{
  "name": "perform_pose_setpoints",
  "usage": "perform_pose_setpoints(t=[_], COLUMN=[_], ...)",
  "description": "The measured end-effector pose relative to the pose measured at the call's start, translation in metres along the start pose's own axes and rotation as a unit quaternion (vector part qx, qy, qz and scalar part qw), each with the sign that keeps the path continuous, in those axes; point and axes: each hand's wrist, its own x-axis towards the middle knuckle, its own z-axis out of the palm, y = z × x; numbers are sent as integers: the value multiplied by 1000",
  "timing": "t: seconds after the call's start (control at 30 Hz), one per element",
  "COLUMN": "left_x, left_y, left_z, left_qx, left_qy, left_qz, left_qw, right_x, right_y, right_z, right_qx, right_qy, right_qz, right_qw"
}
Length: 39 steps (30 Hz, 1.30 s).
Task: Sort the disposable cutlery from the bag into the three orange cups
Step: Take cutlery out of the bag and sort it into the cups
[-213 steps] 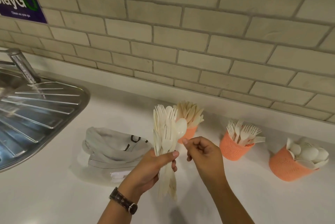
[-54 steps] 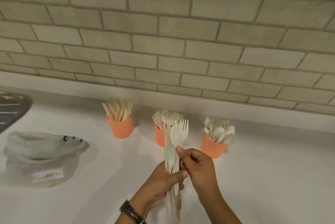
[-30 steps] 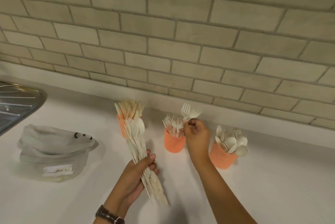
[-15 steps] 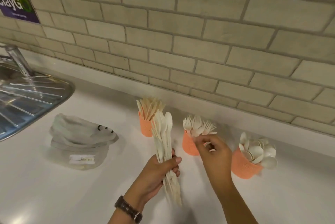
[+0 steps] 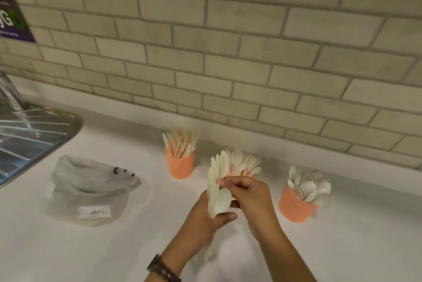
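Note:
My left hand (image 5: 205, 220) grips a bundle of pale disposable cutlery (image 5: 217, 181) upright over the white counter, with a spoon bowl at the front of it. My right hand (image 5: 249, 195) is at the bundle's top, fingers curled and pinching a piece there. Three orange cups stand along the wall: the left cup (image 5: 180, 165) holds knives, the middle cup (image 5: 242, 174), mostly hidden behind my hands, holds forks, and the right cup (image 5: 295, 207) holds spoons. The crumpled clear bag (image 5: 91, 190) lies to the left.
A steel sink drainer (image 5: 29, 135) fills the far left, with a tap base (image 5: 11, 94) above it. The tiled wall (image 5: 228, 53) closes off the back of the white counter (image 5: 354, 247). A purple sign (image 5: 11, 21) hangs at upper left.
My right hand has come back from the fork cup to the top of the bundle and now pinches a piece. My left hand has kept its grip on the bundle.

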Motion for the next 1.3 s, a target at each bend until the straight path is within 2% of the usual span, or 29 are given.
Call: perform_pose_setpoints(t=[0.2, 0.33, 0.47, 0.57, 0.63, 0.7, 0.83, 1.0, 1.07, 1.2, 1.3], left_x=[1, 3, 6, 7, 6, 6, 11, 9, 8, 6, 4], left_y=[-2, -7, -8, 0, 5, 5, -5, -4, 1, 6, 10], left_z=[-1, 2, 2, 2, 0, -4, -12, -24, -26, -30, -31], left_qx=[24, 23, 15, -2, -44, -118, -282, -406, -430, -442, -411], left_qy=[26, 29, 39, 31, 23, 31, 54, 36, 20, -11, -1], left_qz=[-3, -14, -2, 21, 13, -32, -80, -92, -93, -83, -84], left_qw=[999, 999, 999, 999, 999, 992, 955, 909, 898, 893, 908], right_x=[0, 2, 6, 8, 11, 15, 31, 71, 87, 104, 96], right_y=[1, 3, 8, 12, 12, 9, -5, -1, 18, 60, 55], right_z=[-2, -2, -3, -6, -10, -16, -35, -44, -37, -29, -31], right_qx=[75, 32, -36, 1, 71, 119, 166, -14, -83, -218, -267], right_qy=[-24, 4, -1, 5, 16, 20, 78, 223, 229, 190, 218], right_qz=[68, 48, 51, 60, 77, 74, -5, -151, -150, -63, -102], right_qw=[995, 998, 998, 998, 994, 990, 983, 963, 958, 955, 933])
